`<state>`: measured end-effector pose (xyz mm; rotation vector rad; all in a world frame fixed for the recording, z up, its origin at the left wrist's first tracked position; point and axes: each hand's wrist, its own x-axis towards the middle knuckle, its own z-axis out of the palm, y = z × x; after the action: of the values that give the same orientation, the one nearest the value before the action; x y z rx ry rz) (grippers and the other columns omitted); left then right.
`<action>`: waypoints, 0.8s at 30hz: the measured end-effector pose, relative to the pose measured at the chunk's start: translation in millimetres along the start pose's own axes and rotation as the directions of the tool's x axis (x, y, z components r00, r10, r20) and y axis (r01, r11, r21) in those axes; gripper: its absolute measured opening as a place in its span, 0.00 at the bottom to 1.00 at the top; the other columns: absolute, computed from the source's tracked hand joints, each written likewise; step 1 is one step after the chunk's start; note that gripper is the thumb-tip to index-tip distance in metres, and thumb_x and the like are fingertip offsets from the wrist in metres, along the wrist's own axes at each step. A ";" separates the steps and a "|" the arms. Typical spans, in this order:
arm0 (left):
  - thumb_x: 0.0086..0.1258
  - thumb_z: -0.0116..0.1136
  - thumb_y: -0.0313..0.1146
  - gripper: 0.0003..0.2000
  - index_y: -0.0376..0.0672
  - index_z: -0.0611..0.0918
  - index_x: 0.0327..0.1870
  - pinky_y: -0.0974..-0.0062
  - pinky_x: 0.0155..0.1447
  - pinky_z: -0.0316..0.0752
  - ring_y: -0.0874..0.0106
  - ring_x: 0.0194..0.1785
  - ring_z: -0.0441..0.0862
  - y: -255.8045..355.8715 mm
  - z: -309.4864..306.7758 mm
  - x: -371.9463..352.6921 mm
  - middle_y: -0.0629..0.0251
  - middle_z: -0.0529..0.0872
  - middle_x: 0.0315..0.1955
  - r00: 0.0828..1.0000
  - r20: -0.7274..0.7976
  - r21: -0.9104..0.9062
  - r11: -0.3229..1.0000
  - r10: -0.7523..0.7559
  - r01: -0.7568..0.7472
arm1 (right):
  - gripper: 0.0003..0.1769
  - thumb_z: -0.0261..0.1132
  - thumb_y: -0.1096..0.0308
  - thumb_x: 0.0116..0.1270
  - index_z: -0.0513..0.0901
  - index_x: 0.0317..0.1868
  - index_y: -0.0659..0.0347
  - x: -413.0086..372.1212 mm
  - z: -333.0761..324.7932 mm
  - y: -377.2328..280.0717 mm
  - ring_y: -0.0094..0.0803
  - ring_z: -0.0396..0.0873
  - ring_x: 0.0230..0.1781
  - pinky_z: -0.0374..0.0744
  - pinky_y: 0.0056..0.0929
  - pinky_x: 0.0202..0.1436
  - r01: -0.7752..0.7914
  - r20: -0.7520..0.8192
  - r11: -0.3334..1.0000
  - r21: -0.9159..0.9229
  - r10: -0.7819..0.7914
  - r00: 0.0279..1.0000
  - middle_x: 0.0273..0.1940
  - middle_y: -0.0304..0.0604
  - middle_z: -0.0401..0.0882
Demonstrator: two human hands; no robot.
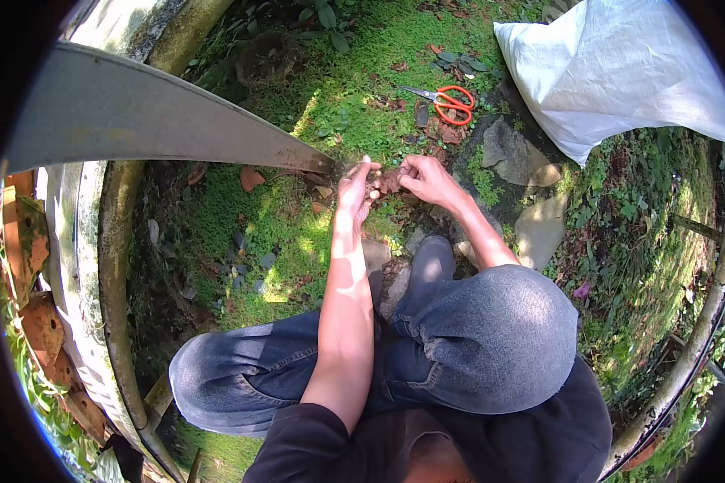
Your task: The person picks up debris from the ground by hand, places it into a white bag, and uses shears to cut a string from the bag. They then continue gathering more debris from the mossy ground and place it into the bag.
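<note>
The person is squatting, with the knees [483, 338] in jeans nearest. Just beyond them, the left hand [354, 191] and right hand [428, 179] are meeting over the mossy ground [290, 217], fingers curled and pinching a brown clump [389, 182] between them. Farther off, orange scissors [453, 103] are lying on the moss, with a white sack [620, 72] sitting at the far right
</note>
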<state>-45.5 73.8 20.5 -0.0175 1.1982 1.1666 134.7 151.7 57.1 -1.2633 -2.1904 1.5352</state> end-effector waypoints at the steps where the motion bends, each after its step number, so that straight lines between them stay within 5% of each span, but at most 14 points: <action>1: 0.78 0.56 0.46 0.17 0.38 0.81 0.47 0.85 0.20 0.66 0.81 0.27 0.75 2.8 7.2 -5.5 0.67 0.81 0.30 1.000 -0.001 0.064 0.998 -0.025 0.025 | 0.13 0.65 0.64 0.58 0.81 0.35 0.68 2.4 -1.6 -3.5 0.44 0.83 0.29 0.80 0.40 0.38 -0.001 -0.002 1.000 0.023 0.001 1.000 0.27 0.51 0.83; 6: 0.74 0.58 0.53 0.22 0.39 0.82 0.48 0.86 0.25 0.68 0.82 0.28 0.78 -7.9 20.2 -10.0 0.70 0.84 0.32 0.992 0.109 -0.050 0.996 -0.066 0.071 | 0.14 0.68 0.63 0.57 0.82 0.36 0.67 3.8 1.5 -20.2 0.50 0.84 0.40 0.80 0.43 0.45 0.022 -0.123 0.961 -0.275 -0.058 0.991 0.38 0.52 0.83; 9: 0.75 0.61 0.47 0.17 0.40 0.83 0.47 0.86 0.23 0.68 0.82 0.28 0.78 -17.6 18.3 -2.8 0.69 0.84 0.32 0.989 0.129 -0.081 0.993 -0.072 0.082 | 0.13 0.69 0.65 0.57 0.82 0.36 0.67 1.4 1.9 -23.0 0.50 0.84 0.39 0.81 0.44 0.46 0.007 -0.141 0.962 -0.273 -0.047 0.989 0.35 0.52 0.84; 12: 0.74 0.63 0.41 0.13 0.40 0.82 0.46 0.85 0.22 0.66 0.80 0.27 0.77 -21.9 16.3 0.3 0.67 0.83 0.30 0.993 0.099 -0.110 0.991 -0.067 0.078 | 0.11 0.69 0.67 0.58 0.84 0.37 0.66 2.8 -7.5 -24.0 0.49 0.85 0.38 0.81 0.45 0.46 -0.124 -0.063 0.991 -0.059 0.120 0.991 0.33 0.53 0.85; 15: 0.74 0.64 0.37 0.11 0.38 0.82 0.46 0.85 0.21 0.65 0.78 0.27 0.77 -24.7 10.3 4.1 0.67 0.82 0.29 0.994 0.098 -0.165 0.984 -0.049 0.065 | 0.10 0.69 0.67 0.59 0.86 0.37 0.65 15.3 -16.7 14.5 0.49 0.86 0.38 0.81 0.45 0.46 -0.169 -0.227 0.985 -0.037 0.157 0.961 0.32 0.53 0.86; 18: 0.74 0.64 0.37 0.11 0.37 0.81 0.46 0.85 0.20 0.65 0.76 0.27 0.77 -22.2 11.4 3.5 0.66 0.81 0.28 0.997 0.053 -0.176 0.983 -0.049 0.058 | 0.11 0.70 0.65 0.60 0.86 0.39 0.63 33.6 -30.6 55.2 0.52 0.85 0.43 0.81 0.49 0.48 -0.244 -0.484 0.913 -0.326 0.060 0.873 0.36 0.54 0.86; 24: 0.74 0.64 0.37 0.12 0.37 0.81 0.47 0.85 0.20 0.65 0.77 0.27 0.76 -17.9 16.0 -0.3 0.67 0.80 0.29 0.998 0.031 -0.131 0.990 -0.055 0.059 | 0.16 0.74 0.57 0.59 0.85 0.37 0.62 60.3 -32.6 59.3 0.53 0.85 0.41 0.81 0.49 0.46 -0.383 -0.497 0.809 -0.445 0.132 0.857 0.36 0.53 0.86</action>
<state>-21.6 74.2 18.0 -0.1343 1.0882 1.1900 147.5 223.7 3.6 -1.9289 -2.2451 0.5740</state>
